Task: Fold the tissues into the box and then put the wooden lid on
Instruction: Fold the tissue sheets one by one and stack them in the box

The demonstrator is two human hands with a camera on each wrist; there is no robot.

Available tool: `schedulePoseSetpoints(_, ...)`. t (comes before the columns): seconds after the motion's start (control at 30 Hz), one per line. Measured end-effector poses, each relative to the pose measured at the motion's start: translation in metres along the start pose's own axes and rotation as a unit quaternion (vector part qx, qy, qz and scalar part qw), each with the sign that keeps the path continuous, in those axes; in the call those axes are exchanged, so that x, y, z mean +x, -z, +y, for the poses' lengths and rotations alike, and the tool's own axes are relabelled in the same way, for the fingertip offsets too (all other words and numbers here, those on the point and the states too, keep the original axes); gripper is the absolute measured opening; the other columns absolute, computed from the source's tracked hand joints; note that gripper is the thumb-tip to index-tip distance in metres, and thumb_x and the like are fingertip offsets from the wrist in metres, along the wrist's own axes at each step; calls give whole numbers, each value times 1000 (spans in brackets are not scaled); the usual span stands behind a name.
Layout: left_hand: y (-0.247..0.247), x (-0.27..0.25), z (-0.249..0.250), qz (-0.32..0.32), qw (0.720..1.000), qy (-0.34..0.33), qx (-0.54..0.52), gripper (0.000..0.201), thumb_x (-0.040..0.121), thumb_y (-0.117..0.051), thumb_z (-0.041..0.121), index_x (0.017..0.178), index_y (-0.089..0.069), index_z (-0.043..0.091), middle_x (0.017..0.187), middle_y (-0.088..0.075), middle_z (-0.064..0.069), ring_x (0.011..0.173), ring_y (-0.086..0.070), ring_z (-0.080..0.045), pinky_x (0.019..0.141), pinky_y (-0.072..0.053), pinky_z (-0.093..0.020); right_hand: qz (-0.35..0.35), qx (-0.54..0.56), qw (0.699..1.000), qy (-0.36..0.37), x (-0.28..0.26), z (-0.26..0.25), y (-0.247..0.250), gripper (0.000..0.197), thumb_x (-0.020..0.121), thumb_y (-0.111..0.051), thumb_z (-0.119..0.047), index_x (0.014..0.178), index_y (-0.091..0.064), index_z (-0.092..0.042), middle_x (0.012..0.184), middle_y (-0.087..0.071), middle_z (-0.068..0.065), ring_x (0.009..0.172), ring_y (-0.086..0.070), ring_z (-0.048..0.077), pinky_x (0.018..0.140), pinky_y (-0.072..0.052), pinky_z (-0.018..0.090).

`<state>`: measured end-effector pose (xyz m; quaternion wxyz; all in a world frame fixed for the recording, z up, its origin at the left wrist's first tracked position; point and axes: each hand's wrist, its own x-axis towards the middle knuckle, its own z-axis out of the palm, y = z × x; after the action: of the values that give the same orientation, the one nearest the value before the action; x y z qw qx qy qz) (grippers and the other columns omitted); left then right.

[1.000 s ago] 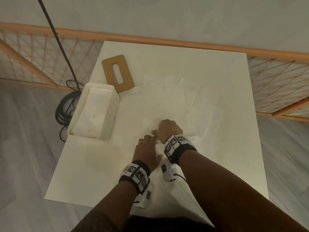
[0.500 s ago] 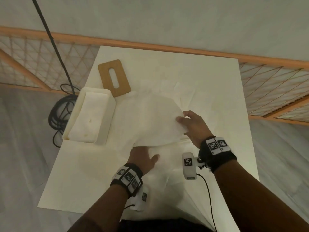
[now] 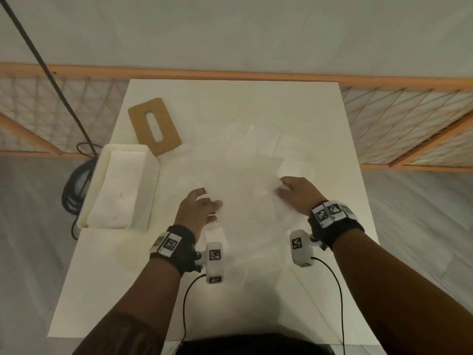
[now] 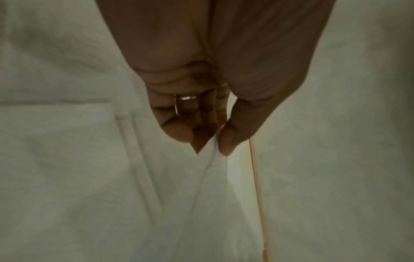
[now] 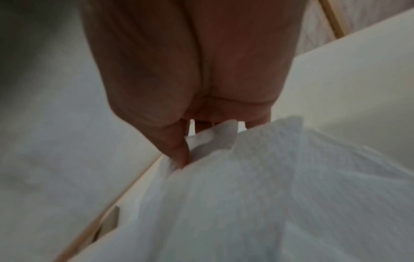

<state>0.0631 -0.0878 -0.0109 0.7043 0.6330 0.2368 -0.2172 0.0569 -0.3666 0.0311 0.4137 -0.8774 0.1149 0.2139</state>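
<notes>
A person's left hand (image 3: 198, 210) and right hand (image 3: 298, 194) hold one thin white sheet of tissue (image 3: 245, 190) stretched between them above the white rectangular surface (image 3: 320, 124). In the left wrist view the thumb and fingers (image 4: 233, 140) pinch a gathered corner of the sheet; in the right wrist view the thumb closes on the sheet's opposite edge (image 5: 210, 138). More loose white tissues (image 3: 263, 139) lie spread flat on the surface beyond the hands.

The open white rectangular box (image 3: 120, 185) stands at the surface's left edge, well apart from the lifted sheet, with folded tissue already lying inside it. The flat brown wooden lid with a long slot (image 3: 154, 125) lies on the surface just beyond the box, its near corner close to the box's far corner; whether they touch cannot be told.

The step in hand appears to be the folding of this one sheet, with the task only partly done: tissues remain outside the box and the lid is off. The next move would call for bringing the two pinched edges together evenly, keeping the flimsy sheet from sagging or creasing, then carrying it left to lay it in the box. The lid must wait until the loose sheets are in.
</notes>
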Motion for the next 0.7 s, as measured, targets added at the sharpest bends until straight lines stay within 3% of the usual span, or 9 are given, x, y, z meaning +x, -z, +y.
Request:
schedulePoseSetpoints(0.1,-4,5,-15,60,994,-40,75,51,85,-80,9,130,-56,8,109,-65,-14,96,-69,-30,74,-61,-40,56,-44,997,-30,21,7,-12,31,100,-59,-24,128,-68,-13,128,-67,7,121,-61,28,86,-39,20)
schedulePoseSetpoints(0.2,-6,9,-24,114,987,-66,88,46,85,-80,13,126,-59,12,110,-67,-9,94,-70,-27,82,-62,-44,138,-6,990,-35,26,3,-18,37,99,-63,-25,132,-63,-11,141,-58,7,130,-54,26,94,-34,18)
schedulePoseSetpoints(0.27,-5,11,-24,156,981,-80,77,41,86,-80,15,122,-59,14,106,-66,-4,86,-68,-18,79,-62,-38,180,35,983,-12,26,-1,-19,31,95,-69,-24,124,-66,-12,135,-59,3,124,-56,19,90,-31,13)
schedulePoseSetpoints(0.37,-7,16,-19,192,976,-89,51,37,87,-79,15,118,-59,14,106,-67,-6,81,-67,-15,73,-60,-30,164,63,984,14,24,-6,-16,23,94,-69,-26,116,-68,-18,119,-63,-6,110,-56,11,89,-37,17)
schedulePoseSetpoints(0.43,-6,19,-17,200,977,-72,34,37,89,-76,12,121,-59,11,110,-66,-10,82,-66,-18,76,-60,-32,163,70,984,21,23,-6,-10,11,95,-66,-22,105,-69,-17,100,-67,-8,96,-61,14,75,-43,18)
schedulePoseSetpoints(0.5,-2,21,-14,224,972,-51,43,36,89,-74,13,122,-60,12,111,-68,-12,80,-67,-21,83,-60,-37,179,115,977,19,20,-5,-2,7,94,-63,-16,97,-68,-12,90,-70,-2,86,-65,23,69,-48,24)
schedulePoseSetpoints(0.53,1,21,-11,241,967,-48,61,36,88,-73,14,121,-60,14,110,-69,-11,85,-68,-25,86,-59,-37,174,156,972,16,18,-4,3,7,93,-61,-13,96,-68,-11,88,-71,2,83,-66,25,71,-51,30)
schedulePoseSetpoints(0.63,13,20,-2,290,951,-63,85,42,92,-66,5,132,-53,10,114,-63,-6,104,-62,-24,83,-50,-17,81,280,956,24,4,-3,19,21,87,-57,-5,103,-70,-8,89,-70,6,81,-65,22,75,-51,37)
schedulePoseSetpoints(0.7,15,17,6,337,926,-108,132,49,93,-67,9,138,-47,8,134,-51,-9,122,-54,-27,101,-44,-25,-19,339,940,37,-7,-5,29,35,82,-54,-6,113,-68,-1,95,-69,9,85,-65,23,75,-50,35)
